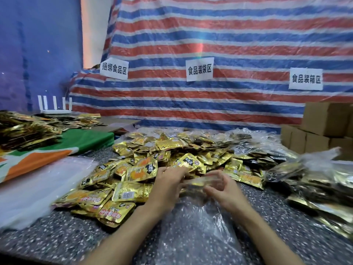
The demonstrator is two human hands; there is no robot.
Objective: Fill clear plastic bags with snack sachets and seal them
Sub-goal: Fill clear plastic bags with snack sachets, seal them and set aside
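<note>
Clear plastic bag [191,217] sits mouth-to-pile so sachets [172,150] slide straight in; right hand [223,188] pinches its rim open, left hand [168,180] at the mouth, grip too blurred to tell.

Clear bag lying open in front of me, gold sachets heaped beyond it.

The clear plastic bag [193,217] lies crumpled and nearly flat on the speckled table [72,238], its mouth pointing away from me toward the pile. My right hand [222,187] pinches the rim and my left hand [168,181] is at the mouth too, its grip too blurred to tell. A bit of gold shows through the plastic between them. The snack sachets [172,155], shiny gold with orange and black print, sprawl in a loose, overlapping heap that touches the bag's mouth. To my right, filled bags [315,186] of the same sachets lie piled.
</note>
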